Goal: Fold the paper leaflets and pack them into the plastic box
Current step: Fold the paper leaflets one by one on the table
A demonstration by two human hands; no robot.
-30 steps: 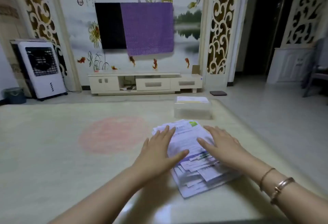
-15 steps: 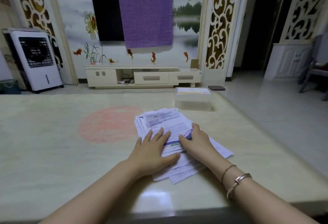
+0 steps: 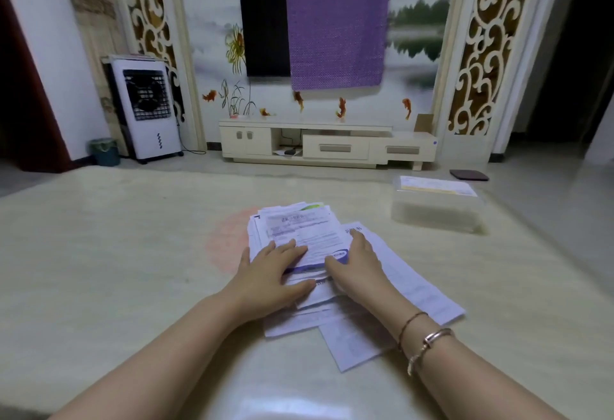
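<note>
Both hands are flat on a messy pile of paper leaflets (image 3: 300,236) sitting in the middle of the pale marble-look surface (image 3: 99,253). The left hand (image 3: 270,278) lies palm down on the near left part of the pile, fingers straight and spread, not gripping anything. The right hand (image 3: 357,266) rests on the right edge of the top sheets with fingers laid out flat too, thumb against the front edge of the stack. A few loose leaflets fan out from under the right wrist toward the near right. The clear plastic box (image 3: 437,208) sits well apart at the far right of the surface, with something paper-like showing at its top. Two bracelets (image 3: 427,340) on the right wrist
</note>
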